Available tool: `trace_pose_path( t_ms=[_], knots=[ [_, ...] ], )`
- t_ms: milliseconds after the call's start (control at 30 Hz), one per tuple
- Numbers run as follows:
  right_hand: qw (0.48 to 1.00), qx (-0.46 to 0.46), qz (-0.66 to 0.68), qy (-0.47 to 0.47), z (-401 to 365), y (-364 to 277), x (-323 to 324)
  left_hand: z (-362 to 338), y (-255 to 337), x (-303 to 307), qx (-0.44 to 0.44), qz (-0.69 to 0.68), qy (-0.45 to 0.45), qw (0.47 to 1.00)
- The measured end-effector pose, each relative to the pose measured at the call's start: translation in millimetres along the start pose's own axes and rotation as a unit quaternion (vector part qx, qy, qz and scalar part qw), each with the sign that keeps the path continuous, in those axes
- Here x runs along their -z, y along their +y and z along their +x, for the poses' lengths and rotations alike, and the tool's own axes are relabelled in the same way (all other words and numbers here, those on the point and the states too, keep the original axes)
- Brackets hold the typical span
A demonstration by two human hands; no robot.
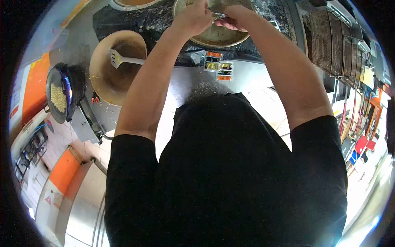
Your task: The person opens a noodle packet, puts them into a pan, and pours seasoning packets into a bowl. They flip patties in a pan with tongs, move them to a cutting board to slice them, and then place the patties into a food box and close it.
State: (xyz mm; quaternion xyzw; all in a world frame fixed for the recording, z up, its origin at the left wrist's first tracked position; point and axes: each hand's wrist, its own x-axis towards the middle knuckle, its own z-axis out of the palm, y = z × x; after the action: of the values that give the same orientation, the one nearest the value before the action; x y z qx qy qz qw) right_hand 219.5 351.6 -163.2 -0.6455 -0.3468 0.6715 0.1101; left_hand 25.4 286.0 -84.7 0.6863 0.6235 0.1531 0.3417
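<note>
Both hands are over a large round metal pan (222,41) at the top of the head view. My left hand (193,18) is closed at one end of a small shiny packet (219,16). On the packet's other end is my right hand (234,18), its fingers curled and partly seen from the palm side. What the packet contains cannot be made out. Several small packets with orange and yellow parts (213,66) lie on the counter edge just below the pan.
A large tan bowl (98,82) with a white slotted spatula (117,59) stands at the left. Beyond it is a dark pot (66,82) holding pale food (57,98). Wire fryer baskets (329,41) stand at the right. Orange-handled scissors (95,99) lie near the bowl.
</note>
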Motion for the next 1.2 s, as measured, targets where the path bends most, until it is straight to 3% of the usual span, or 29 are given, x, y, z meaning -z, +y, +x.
trace_pose_path(
  t_ms=[33,100,200,300,400,533,600,633,700,733,767,833,867,933,967,1000,1033,1100,1167,1200],
  knots=[
    [1.000,0.005,-0.007,-0.007,1.7,-1.9,-0.8,0.7,-2.2,-7.1,-0.003,0.000,-0.003,1.000],
    [1.000,0.009,-0.009,-0.011,1.7,0.9,1.5,4.2,-16.4,-30.9,-0.099,0.178,0.011,0.979],
    [0.999,0.018,0.016,-0.035,0.6,-2.4,5.0,22.8,-28.9,-41.6,-0.155,0.203,0.005,0.967],
    [0.990,-0.098,-0.095,0.016,-11.2,-14.5,2.4,25.9,-29.8,-41.6,-0.164,0.161,-0.005,0.973],
    [0.990,-0.107,-0.080,-0.031,-42.7,-35.3,4.7,34.4,-38.8,-42.9,-0.166,0.174,-0.022,0.970],
    [0.986,-0.119,-0.111,-0.019,-50.4,-39.0,6.4,30.3,-29.5,-38.4,-0.150,0.173,-0.022,0.973],
    [0.951,0.086,-0.292,0.052,-52.7,-38.7,10.7,34.0,-32.5,-41.6,-0.111,0.146,-0.005,0.983],
    [0.904,0.189,-0.373,0.085,-53.0,-39.0,13.1,38.9,-37.8,-45.1,-0.105,0.149,-0.005,0.983],
    [0.758,0.382,-0.508,0.146,-55.1,-36.9,19.4,45.2,-49.2,-53.6,-0.109,0.144,0.022,0.983],
    [0.752,0.419,-0.507,0.056,-59.2,-38.9,27.2,43.2,-41.9,-46.8,-0.102,0.146,0.022,0.984],
    [0.751,0.422,-0.505,0.050,-58.4,-34.7,27.0,40.6,-24.2,-31.9,-0.052,0.122,-0.023,0.991],
    [0.629,0.606,-0.486,0.023,-54.4,-25.4,27.6,34.6,0.1,-17.6,0.002,0.097,-0.067,0.993],
    [0.628,0.609,-0.484,0.020,-52.2,-28.0,28.0,31.8,7.7,-15.4,0.024,0.080,-0.052,0.995],
    [0.630,0.474,-0.614,-0.026,-46.7,-37.2,27.1,27.8,27.7,-7.1,0.050,0.065,-0.035,0.996],
    [0.629,0.477,-0.613,-0.031,-49.3,-42.3,27.1,25.8,40.6,-0.5,0.112,0.018,-0.059,0.992],
    [0.650,0.442,-0.616,-0.041,-52.5,-46.3,27.4,24.5,46.2,2.3,0.175,-0.030,-0.083,0.981],
    [0.670,0.406,-0.619,-0.052,-56.1,-48.2,27.3,23.6,42.5,0.2,0.181,-0.030,-0.081,0.980],
    [0.658,0.431,-0.616,-0.036,-63.8,-48.7,27.8,23.0,33.1,-4.2,0.108,0.015,-0.045,0.993],
    [0.647,0.454,-0.612,-0.018,-58.9,-45.2,30.4,21.4,46.0,1.7,0.137,-0.004,-0.056,0.989],
    [0.600,0.511,-0.616,-0.003,-50.6,-41.8,32.1,20.6,50.2,3.2,0.161,-0.023,-0.068,0.984]
  ],
)
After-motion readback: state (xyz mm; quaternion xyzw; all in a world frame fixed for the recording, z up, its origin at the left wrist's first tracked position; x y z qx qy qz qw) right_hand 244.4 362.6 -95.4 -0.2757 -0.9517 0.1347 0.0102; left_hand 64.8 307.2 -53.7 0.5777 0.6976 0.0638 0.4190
